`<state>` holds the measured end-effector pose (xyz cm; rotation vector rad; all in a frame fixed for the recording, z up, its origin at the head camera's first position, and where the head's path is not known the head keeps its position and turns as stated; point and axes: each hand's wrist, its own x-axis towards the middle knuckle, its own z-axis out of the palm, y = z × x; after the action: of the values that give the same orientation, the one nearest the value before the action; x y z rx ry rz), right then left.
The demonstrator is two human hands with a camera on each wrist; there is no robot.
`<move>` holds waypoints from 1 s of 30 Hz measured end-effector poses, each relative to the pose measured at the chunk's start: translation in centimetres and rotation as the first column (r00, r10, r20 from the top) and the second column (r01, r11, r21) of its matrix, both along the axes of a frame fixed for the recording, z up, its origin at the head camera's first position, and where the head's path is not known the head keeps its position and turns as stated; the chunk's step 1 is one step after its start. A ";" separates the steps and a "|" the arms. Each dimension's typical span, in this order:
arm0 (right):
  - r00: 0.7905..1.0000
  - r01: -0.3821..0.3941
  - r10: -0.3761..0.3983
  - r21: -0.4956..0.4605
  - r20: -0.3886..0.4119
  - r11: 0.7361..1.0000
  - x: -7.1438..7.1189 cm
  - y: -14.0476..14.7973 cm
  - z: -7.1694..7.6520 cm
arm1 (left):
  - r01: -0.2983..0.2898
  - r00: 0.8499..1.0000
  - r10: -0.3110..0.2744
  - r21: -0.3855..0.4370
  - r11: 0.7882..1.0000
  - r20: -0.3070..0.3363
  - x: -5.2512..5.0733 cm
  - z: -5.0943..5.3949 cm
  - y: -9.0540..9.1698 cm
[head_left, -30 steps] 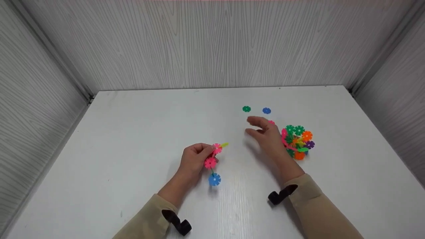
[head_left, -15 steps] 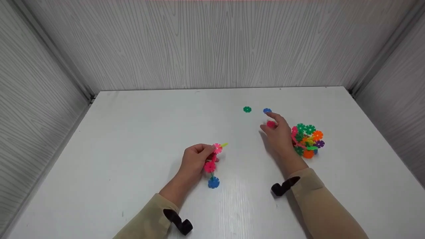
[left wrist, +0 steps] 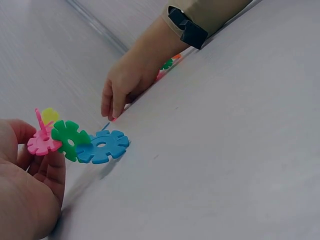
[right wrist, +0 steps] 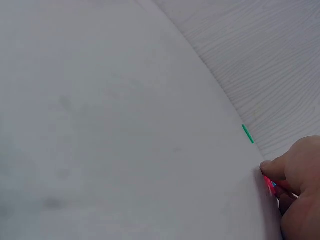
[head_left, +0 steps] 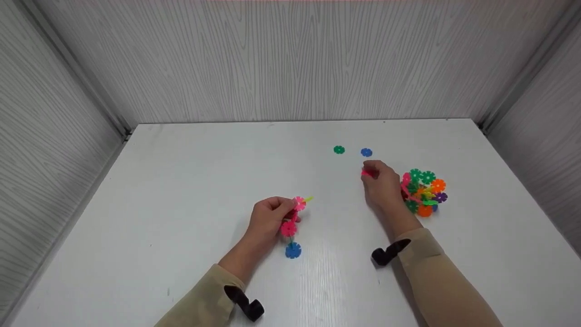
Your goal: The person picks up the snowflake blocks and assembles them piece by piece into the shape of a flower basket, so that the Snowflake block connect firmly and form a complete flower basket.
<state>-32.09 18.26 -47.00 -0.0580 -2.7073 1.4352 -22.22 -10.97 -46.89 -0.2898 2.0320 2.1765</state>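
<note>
My left hand point(head_left: 270, 218) pinches a chain of interlocking plastic snowflake discs between thumb and fingers. The chain has pink discs point(head_left: 288, 228), a yellow one point(left wrist: 50, 116), a green one point(left wrist: 71, 141) and a blue disc point(head_left: 293, 250) at its lower end. The blue end hangs out toward me, beyond the fingers. Over at the right, my right hand point(head_left: 383, 186) pinches a loose pink snowflake disc point(head_left: 366, 173) low at the table. Fingers cover most of that disc; its edge point(right wrist: 270, 185) shows in the right wrist view.
A loose green disc point(head_left: 339, 149) and a loose blue disc point(head_left: 366, 152) lie flat beyond my right hand. Right of that hand sits a colourful cluster of discs point(head_left: 424, 193). The white table point(head_left: 190, 181) meets wood-grain panels point(head_left: 290, 59) behind and at both sides.
My right hand has moved right to the loose pink disc, and its thumb and fingers have closed on it. The left hand stays nearly still; the chain's blue end has tilted slightly.
</note>
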 end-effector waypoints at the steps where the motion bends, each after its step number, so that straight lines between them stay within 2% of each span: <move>1: 1.000 0.006 -0.006 -0.004 0.004 1.000 0.0 0.0 0.0 | 0.002 1.000 -0.002 0.001 1.000 0.001 0.0 0.0 0.0; 7: 1.000 0.016 -0.016 -0.006 0.015 1.000 0.1 0.0 0.1 | 0.003 1.000 -0.003 0.002 1.000 0.015 0.0 0.2 0.0; 16: 0.999 -0.043 0.042 0.062 0.006 0.997 0.0 0.1 0.1 | 0.007 1.000 -0.007 0.038 0.999 -0.003 0.2 0.2 0.1; 19: 0.997 -0.065 0.064 0.022 0.042 0.998 0.3 0.0 0.2 | 0.007 1.000 -0.007 0.041 0.999 -0.003 0.3 0.1 0.1; 21: 0.992 -0.090 0.094 -0.060 0.084 0.994 0.6 -0.2 0.4 | 0.009 1.000 -0.008 0.037 0.999 -0.003 0.3 0.0 0.1; 25: 0.970 -0.168 0.203 -0.234 0.135 0.958 1.5 -0.9 1.1 | 0.013 1.000 -0.013 0.026 1.000 -0.004 0.2 0.0 0.1; 27: 0.954 -0.236 0.277 -0.287 0.115 0.929 2.1 -1.4 1.6 | 0.014 1.000 -0.014 0.016 1.000 -0.001 0.1 0.0 0.0; 30: 0.922 -0.355 0.384 -0.296 0.045 0.887 3.1 -2.2 2.3 | 0.013 1.000 -0.013 0.006 1.000 0.008 0.2 0.2 0.1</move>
<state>-28.95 16.08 -44.71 0.4039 -2.6702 1.9683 -22.04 -10.91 -46.71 -0.2838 2.0175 2.1699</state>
